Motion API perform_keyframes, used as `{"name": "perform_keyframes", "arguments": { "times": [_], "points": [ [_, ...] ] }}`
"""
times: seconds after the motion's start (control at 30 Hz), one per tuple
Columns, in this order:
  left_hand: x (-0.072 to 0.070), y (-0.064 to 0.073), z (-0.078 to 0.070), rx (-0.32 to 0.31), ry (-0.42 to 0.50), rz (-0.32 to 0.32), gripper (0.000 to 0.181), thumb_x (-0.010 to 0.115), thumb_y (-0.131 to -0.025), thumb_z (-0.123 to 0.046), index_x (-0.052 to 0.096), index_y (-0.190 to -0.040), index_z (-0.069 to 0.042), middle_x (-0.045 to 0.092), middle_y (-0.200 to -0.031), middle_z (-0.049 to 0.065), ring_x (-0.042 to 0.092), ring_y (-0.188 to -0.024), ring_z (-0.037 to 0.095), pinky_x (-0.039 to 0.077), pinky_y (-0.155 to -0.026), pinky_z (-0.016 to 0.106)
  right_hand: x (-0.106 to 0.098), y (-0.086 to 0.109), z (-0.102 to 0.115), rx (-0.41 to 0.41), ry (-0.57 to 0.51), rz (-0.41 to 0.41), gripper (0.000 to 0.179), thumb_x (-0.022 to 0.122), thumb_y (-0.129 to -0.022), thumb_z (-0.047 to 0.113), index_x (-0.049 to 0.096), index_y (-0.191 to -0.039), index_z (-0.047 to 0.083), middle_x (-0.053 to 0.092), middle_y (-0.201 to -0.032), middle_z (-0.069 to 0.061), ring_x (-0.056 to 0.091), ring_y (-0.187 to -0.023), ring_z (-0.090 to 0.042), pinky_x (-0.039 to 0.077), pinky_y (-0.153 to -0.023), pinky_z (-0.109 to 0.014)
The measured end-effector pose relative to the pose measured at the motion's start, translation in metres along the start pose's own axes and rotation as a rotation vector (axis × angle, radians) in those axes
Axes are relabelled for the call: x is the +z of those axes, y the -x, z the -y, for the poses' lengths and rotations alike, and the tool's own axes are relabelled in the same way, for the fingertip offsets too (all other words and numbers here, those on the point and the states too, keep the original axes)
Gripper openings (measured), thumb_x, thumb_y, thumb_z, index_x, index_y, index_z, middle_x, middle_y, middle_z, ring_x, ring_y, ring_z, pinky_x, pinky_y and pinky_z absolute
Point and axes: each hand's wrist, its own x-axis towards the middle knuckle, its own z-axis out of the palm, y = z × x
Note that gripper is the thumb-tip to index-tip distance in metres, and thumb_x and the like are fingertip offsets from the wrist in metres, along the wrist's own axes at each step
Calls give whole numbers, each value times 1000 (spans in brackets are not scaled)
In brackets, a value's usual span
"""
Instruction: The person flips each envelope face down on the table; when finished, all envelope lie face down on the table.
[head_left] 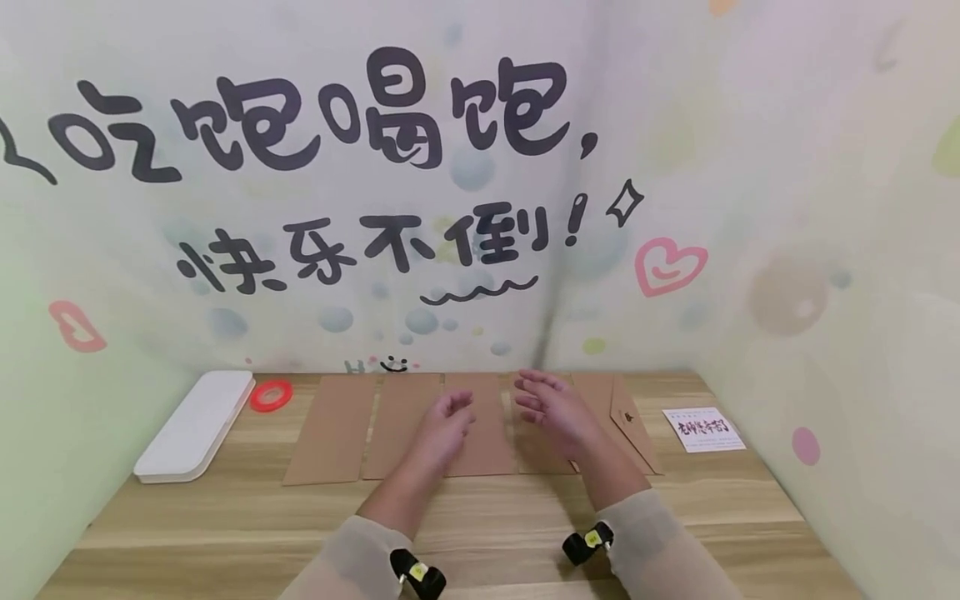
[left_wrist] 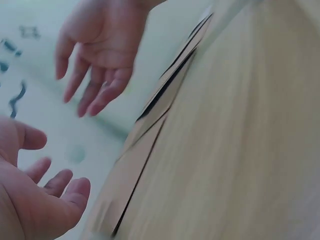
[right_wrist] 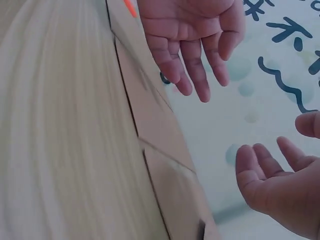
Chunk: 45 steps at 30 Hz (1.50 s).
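Several flat brown kraft paper pieces (head_left: 405, 417) lie side by side in a row across the table. The rightmost piece (head_left: 596, 408) shows a slanted flap-like edge and a small black mark. Over the middle of the row hovers my left hand (head_left: 442, 432), fingers loosely bent and nothing in them. My right hand (head_left: 561, 412) is raised above the pieces further right, also empty. In the left wrist view the two palms face one another with a gap between them, above the paper. The right wrist view shows both hands apart from the kraft pieces (right_wrist: 155, 100).
A long white case (head_left: 197, 425) stands at the table's left, with a red ring-shaped roll of tape (head_left: 271, 396) beside it. To the right lies a small white card (head_left: 703, 429) with dark writing. A printed wall (head_left: 480, 333) rises behind the wooden table (head_left: 480, 533).
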Motion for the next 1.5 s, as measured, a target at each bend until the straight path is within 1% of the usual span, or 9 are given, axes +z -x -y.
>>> {"name": "perform_keyframes", "arguments": {
  "times": [0.13,0.23,0.4,0.5,0.6,0.8,1.0,1.3,1.5],
  "points": [
    [24,6,-4,21,69,42,52,57,-98,-7,53,-149,1,56,-156,22,62,-131,35,55,-97,32,-17,7,3,-35,41,-36,43,50,-113,20,50,-152,1,57,-153,-16,65,-113,-13,58,-101,-30],
    [39,6,-6,38,78,46,52,58,-98,-8,53,-149,0,56,-156,22,59,-139,39,54,-110,43,-34,11,2,-47,53,-49,44,50,-113,21,49,-153,0,57,-151,-16,66,-110,-11,58,-103,-31],
    [64,-1,-4,36,40,40,53,59,-99,-11,51,-151,-5,54,-158,19,51,-147,41,42,-124,56,-66,15,-4,-31,99,-60,48,49,-114,22,45,-157,0,50,-159,-25,67,-113,-10,57,-109,-37],
    [78,-9,-2,19,11,46,56,61,-99,-14,49,-153,-6,51,-161,17,44,-153,42,37,-127,58,-83,17,-7,-13,113,-63,52,48,-114,24,41,-160,1,43,-164,-29,64,-129,-21,54,-115,-42],
    [86,-14,-3,-1,-14,28,60,62,-98,-16,46,-156,-7,48,-164,17,41,-155,43,36,-128,59,-94,17,-9,2,116,-31,55,45,-116,26,33,-164,1,39,-167,-31,53,-147,-37,49,-121,-45],
    [90,-19,-10,-35,-97,10,67,61,-98,-19,41,-161,-9,43,-168,18,39,-156,43,35,-127,62,-105,17,-15,47,132,42,59,40,-117,25,25,-166,-4,36,-167,-35,43,-154,-47,50,-119,-43],
    [87,-21,-14,-65,-175,52,72,63,-96,-24,40,-163,-11,40,-170,20,36,-158,44,33,-128,62,-108,17,-18,90,106,89,65,41,-116,26,17,-167,-7,30,-167,-41,36,-156,-52,36,-128,-56],
    [88,-25,-15,-71,-188,88,67,62,-98,-26,43,-160,-6,43,-167,25,41,-155,45,36,-127,61,-105,17,-19,102,54,119,67,40,-116,25,12,-168,-7,24,-168,-42,30,-159,-54,28,-131,-60],
    [91,-24,-17,-89,-181,97,66,64,-97,-29,47,-158,-9,45,-166,22,45,-152,44,40,-124,60,-103,18,-20,91,38,89,66,41,-116,25,14,-168,-7,26,-169,-40,35,-158,-51,31,-131,-57]
  ]
}}
